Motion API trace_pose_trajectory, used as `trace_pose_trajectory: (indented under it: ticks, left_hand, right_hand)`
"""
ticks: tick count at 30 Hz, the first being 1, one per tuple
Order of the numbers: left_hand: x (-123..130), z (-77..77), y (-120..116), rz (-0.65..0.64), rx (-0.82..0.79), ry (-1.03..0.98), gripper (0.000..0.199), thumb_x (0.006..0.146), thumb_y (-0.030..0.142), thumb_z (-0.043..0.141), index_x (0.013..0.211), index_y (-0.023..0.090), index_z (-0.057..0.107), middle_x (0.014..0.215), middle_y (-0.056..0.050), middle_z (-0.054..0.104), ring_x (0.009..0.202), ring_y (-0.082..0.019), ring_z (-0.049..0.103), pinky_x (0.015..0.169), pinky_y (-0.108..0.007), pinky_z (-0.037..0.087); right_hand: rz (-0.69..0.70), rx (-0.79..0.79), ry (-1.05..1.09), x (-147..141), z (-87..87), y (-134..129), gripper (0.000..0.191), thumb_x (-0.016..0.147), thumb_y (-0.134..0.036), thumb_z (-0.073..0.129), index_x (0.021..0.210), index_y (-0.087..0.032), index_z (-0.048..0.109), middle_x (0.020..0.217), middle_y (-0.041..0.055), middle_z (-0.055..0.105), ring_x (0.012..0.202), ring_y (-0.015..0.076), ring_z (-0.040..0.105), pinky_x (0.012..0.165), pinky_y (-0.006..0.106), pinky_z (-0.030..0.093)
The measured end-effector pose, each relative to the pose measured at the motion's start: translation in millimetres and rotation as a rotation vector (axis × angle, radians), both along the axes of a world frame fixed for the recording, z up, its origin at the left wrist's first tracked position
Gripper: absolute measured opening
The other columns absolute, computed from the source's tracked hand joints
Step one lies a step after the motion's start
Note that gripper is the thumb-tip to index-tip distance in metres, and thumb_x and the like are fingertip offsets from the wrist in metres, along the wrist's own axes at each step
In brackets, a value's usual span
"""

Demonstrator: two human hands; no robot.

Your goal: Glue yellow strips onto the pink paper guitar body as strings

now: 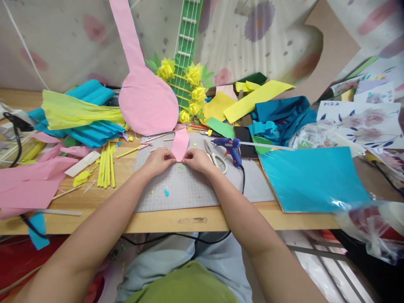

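While the pink strip is pinched at its near end by L hand & R hand, a skewed edge is risked.
Fingertips of both are closed, on opp. corners of the strip, which is held above the grey mat, approx. mid-width; whether a thin stick is wrapped in that edge can't be told. If pulled unevenly L vs. R, the paper may be creased or torn, as it looks thin. The far end is set by the mat's far edge, close to the lg. pink cutout, which could be nudged by a tug. Scissors & glue gun are laid on the mat's right part; w/ a sideways arm swing, the gun's cord could be snagged & the gun dragged.
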State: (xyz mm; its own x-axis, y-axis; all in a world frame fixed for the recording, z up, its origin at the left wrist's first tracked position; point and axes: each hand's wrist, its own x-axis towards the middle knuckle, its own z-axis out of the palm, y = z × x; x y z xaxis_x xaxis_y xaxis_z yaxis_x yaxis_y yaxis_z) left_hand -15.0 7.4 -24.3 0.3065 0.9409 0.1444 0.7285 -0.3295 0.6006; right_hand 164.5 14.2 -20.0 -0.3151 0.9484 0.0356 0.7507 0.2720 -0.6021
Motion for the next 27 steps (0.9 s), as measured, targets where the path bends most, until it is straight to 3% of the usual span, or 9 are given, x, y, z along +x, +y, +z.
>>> trace_pose_trajectory:
  ticks: [5,10,13,22,27]
  left_hand:
    - [0.8,-4.1,2.7,0.030,-0.051,-0.104,0.036,0.070,0.024,0.057,0.105,0.019,0.063,0.071,-0.001,0.060,0.063,-0.012,0.050,0.061,-0.025,0.039]
    - [0.0,-8.3,7.4,0.044,-0.087,-0.153,0.038,0.066,0.029,0.061,0.103,0.019,0.064,0.066,0.001,0.060,0.059,-0.011,0.050,0.058,-0.024,0.039]
    - [-0.6,-9.4,10.1,0.038,-0.093,-0.155,0.038,0.065,0.032,0.062,0.101,0.019,0.065,0.065,0.001,0.060,0.058,-0.011,0.050,0.056,-0.024,0.039]
    - [-2.0,-10.7,16.0,0.020,-0.138,-0.167,0.040,0.063,0.034,0.063,0.100,0.019,0.066,0.064,0.001,0.061,0.057,-0.011,0.050,0.054,-0.023,0.038]
    - [-1.5,-10.6,14.8,0.027,-0.157,-0.135,0.041,0.064,0.034,0.063,0.102,0.019,0.065,0.068,0.000,0.061,0.060,-0.012,0.051,0.057,-0.024,0.038]
  right_hand:
    - [0.008,-0.031,-0.008,0.3,1.0,0.5,0.013,0.070,-0.029,0.059,0.071,-0.018,0.064,0.073,0.0007,0.063,0.064,0.0114,0.052,0.057,0.022,0.035]
    - [0.137,0.248,0.082,4.9,1.3,-12.7,0.011,0.077,-0.020,0.053,0.081,-0.019,0.063,0.083,0.0016,0.061,0.078,0.0119,0.052,0.069,0.023,0.037]
    - [0.222,0.330,0.048,4.3,-0.5,-17.2,0.012,0.078,-0.022,0.054,0.084,-0.020,0.065,0.090,0.0027,0.060,0.087,0.0138,0.051,0.077,0.025,0.037]
    - [0.169,0.345,-0.059,-0.9,-3.8,-11.5,0.012,0.078,-0.027,0.057,0.079,-0.021,0.067,0.089,0.0028,0.062,0.086,0.0154,0.051,0.076,0.027,0.036]
    - [0.076,0.221,-0.031,-3.7,-2.0,-7.8,0.013,0.075,-0.029,0.059,0.075,-0.019,0.066,0.083,0.0018,0.062,0.078,0.0133,0.054,0.067,0.024,0.037]
